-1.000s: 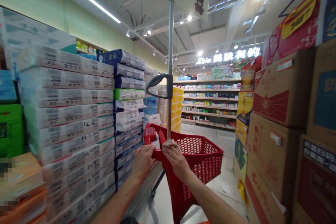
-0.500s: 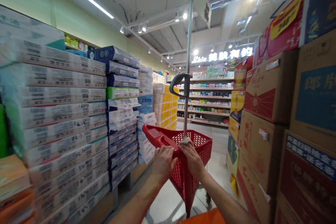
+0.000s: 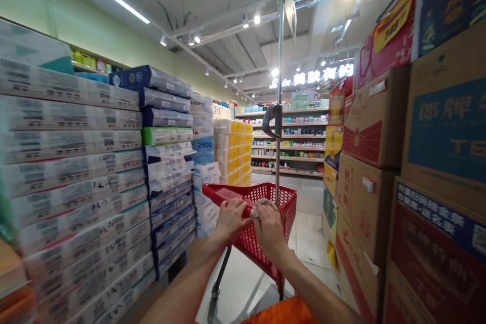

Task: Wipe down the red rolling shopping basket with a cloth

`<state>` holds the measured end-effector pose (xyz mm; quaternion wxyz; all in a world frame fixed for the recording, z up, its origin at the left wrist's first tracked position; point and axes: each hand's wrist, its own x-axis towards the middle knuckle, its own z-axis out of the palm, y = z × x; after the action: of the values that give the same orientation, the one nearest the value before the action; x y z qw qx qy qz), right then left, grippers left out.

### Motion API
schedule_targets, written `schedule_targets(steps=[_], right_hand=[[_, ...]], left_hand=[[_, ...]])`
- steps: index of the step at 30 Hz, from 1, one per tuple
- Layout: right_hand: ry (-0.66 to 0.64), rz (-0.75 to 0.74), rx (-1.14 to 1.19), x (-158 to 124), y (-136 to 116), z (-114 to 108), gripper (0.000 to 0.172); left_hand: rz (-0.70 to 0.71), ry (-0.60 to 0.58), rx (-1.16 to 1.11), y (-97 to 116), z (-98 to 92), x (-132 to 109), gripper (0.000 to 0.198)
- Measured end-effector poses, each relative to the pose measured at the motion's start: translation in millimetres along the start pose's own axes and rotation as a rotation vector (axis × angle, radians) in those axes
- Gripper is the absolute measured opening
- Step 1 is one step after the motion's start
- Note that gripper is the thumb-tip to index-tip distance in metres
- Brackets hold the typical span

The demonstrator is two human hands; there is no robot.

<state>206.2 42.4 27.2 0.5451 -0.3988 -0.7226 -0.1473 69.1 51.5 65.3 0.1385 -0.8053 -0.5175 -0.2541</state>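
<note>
One basket (image 3: 252,243), bottom hidden — left grip (image 3: 231,220) on handle (image 3: 228,194), right grip (image 3: 270,230) clutching cloth (image 3: 270,203)

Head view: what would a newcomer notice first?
The red cart at centre, left hand on its handle, right hand beside it with a pale cloth. Stacked packs rise on the left, boxes on the right. Beyond, a lit sign hangs above shelves.

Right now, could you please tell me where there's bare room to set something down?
Bare floor tile shows between the red shopping cart and the stacked cartons on the right. The left side is crowded with wrapped packs; the left hand and right hand crowd the handle.
</note>
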Motion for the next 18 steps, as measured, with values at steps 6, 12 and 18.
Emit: schedule_targets(steps=[6,12,18], right_hand=[[-0.04,0.06,0.009,-7.2,23.2,-17.4,0.037],[-0.027,0.231,0.077,5.5,12.4,-14.4,0.043],[0.156,0.311,0.378,29.3,19.3,-2.9,0.053]], left_hand=[[-0.046,0.055,-0.022,24.9,1.5,-4.8,0.04],[0.001,0.072,-0.341,51.5,4.6,-3.8,0.05],[0.05,0.121,-0.538,64.9,0.8,-0.1,0.04]])
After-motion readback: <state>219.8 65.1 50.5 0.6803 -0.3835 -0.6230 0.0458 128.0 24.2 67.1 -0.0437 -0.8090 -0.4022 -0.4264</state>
